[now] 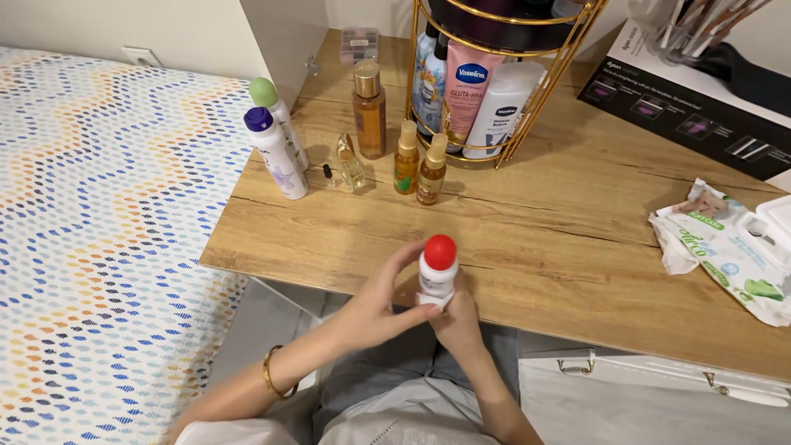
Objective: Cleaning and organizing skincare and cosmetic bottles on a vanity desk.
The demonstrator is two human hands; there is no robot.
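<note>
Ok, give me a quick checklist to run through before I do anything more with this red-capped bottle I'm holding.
1. Grip: left hand and right hand both around the white bottle - ok.
2. Red cap on the bottle - ok; whether it is tight, cannot tell.
3. Bottle upright - ok.
4. Bare wood on the desk right behind the bottle - ok.
5. Two small amber bottles standing clear of the hands - ok.
6. Wipes pack shut - not ok, its lid stands open.
</note>
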